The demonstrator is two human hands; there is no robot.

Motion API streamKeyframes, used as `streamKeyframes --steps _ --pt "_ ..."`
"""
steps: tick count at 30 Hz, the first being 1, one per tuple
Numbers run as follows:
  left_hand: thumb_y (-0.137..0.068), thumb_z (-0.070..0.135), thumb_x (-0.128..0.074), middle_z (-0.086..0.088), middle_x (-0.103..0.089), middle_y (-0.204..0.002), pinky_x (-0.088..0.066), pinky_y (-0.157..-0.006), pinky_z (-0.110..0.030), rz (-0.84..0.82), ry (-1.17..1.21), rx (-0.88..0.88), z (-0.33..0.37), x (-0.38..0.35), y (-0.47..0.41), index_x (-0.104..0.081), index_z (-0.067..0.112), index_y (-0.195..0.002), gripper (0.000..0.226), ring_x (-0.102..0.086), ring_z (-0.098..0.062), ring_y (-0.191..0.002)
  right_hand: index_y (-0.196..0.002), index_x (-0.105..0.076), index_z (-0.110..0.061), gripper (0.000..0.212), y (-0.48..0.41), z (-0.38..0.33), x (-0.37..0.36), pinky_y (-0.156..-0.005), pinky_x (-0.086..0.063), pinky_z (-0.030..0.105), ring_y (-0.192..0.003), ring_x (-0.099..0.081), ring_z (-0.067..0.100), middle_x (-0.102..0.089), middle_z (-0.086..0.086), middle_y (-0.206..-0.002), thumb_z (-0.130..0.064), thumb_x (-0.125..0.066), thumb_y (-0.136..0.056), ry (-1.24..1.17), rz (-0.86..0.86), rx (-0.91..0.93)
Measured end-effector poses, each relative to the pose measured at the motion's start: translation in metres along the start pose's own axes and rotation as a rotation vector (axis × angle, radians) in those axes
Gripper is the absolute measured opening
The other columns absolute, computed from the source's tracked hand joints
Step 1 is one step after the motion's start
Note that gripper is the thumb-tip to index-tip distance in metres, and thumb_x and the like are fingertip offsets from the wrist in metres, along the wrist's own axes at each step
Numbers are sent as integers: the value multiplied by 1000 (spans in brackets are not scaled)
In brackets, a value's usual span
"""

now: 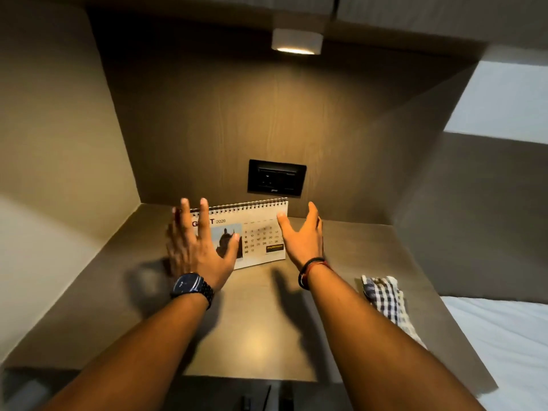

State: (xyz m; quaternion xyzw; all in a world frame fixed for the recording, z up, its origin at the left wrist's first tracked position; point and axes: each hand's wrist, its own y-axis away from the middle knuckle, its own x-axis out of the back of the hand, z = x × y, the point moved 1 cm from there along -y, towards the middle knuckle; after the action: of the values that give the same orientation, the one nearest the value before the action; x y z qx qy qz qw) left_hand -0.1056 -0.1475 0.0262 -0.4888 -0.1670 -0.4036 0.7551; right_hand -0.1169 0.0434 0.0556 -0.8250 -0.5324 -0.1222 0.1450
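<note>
Left hand (199, 247), right (304, 237), seemingly off calendar (261, 229)

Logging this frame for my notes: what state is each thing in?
calendar: standing upright on the desk, not gripped.
left hand: open, fingers spread, before the calendar.
right hand: open, by the calendar's right edge.
lamp: lit.
cloth: lying bunched on the desk.

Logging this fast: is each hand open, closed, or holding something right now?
Left hand: open, fingers spread in front of the calendar, holding nothing.
Right hand: open at the calendar's right edge, holding nothing; contact unclear.
</note>
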Motion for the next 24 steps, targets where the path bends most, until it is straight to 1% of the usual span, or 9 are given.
streamKeyframes --steps 3,5,7,9,12,16,19,21,24 --pt "-76 64 -46 -14 -9 -157 -14 -111 -52 67 110 274 -15 1 -11 -5 24 -148 92 -15 -36 -140 -150 -9 -27 93 -7 -14 -21 -112 -29 46 -143 -25 32 -18 8 -159 -56 -62 -79 -102 -64 -85" --pt "-77 64 -49 -18 -13 -156 -23 -109 -52 0 308 447 -17 -7 -15 -2 25 -148 93 -21 -38 -139 -149 -13 -26 92 -9 -17 -30 -110 -32 45 -138 -35 33 -32 9 -154 -58 -62 -78 -169 -82 -145" --pt "-80 61 -53 -20 -20 -153 -29 -105 -50 -61 434 527 -18 -16 -17 -4 25 -147 91 -30 -41 -134 -139 -31 -23 79 -8 -17 -36 -106 -41 46 -126 -49 31 -51 7 -138 -60 -61 -77 -176 -89 -157" --pt "-80 61 -54 -19 -26 -150 -33 -102 -50 -76 468 538 -20 -22 -21 -8 25 -146 88 -35 -42 -130 -128 -40 -26 65 -4 -15 -38 -99 -48 48 -113 -56 26 -57 5 -127 -61 -60 -76 -138 -84 -147" --pt "-75 67 -53 -17 -34 -146 -36 -100 -51 -103 508 554 -27 -26 -35 -16 23 -142 89 -41 -42 -125 -126 -41 -26 59 0 -11 -41 -96 -50 47 -109 -57 26 -58 6 -125 -56 -61 -79 -136 -42 -164" --pt "-73 69 -55 -17 -35 -146 -35 -101 -50 -159 566 556 -32 -31 -58 -21 16 -139 91 -40 -40 -126 -132 -37 -25 63 11 -11 -53 -92 -46 36 -115 -53 31 -52 11 -129 -50 -63 -81 -159 85 -172" --pt "-76 64 -57 -17 -39 -142 -37 -91 -44 -156 585 537 -34 -35 -66 -25 16 -137 84 -44 -40 -122 -137 -30 -27 68 19 -12 -64 -99 -45 45 -119 -50 33 -49 12 -133 -53 -59 -81 -76 158 -189" --pt "-78 61 -58 -16 -41 -139 -36 -85 -40 -155 598 525 -35 -36 -66 -27 17 -135 79 -46 -39 -119 -138 -27 -28 69 19 -11 -67 -98 -46 48 -117 -51 32 -49 11 -132 -55 -57 -81 -37 190 -201" --pt "-78 61 -58 -16 -37 -144 -37 -91 -45 -186 604 522 -39 -38 -68 -23 16 -139 83 -42 -39 -124 -137 -25 -29 71 15 -10 -69 -93 -50 47 -113 -54 31 -51 10 -130 -60 -53 -80 35 187 -192"
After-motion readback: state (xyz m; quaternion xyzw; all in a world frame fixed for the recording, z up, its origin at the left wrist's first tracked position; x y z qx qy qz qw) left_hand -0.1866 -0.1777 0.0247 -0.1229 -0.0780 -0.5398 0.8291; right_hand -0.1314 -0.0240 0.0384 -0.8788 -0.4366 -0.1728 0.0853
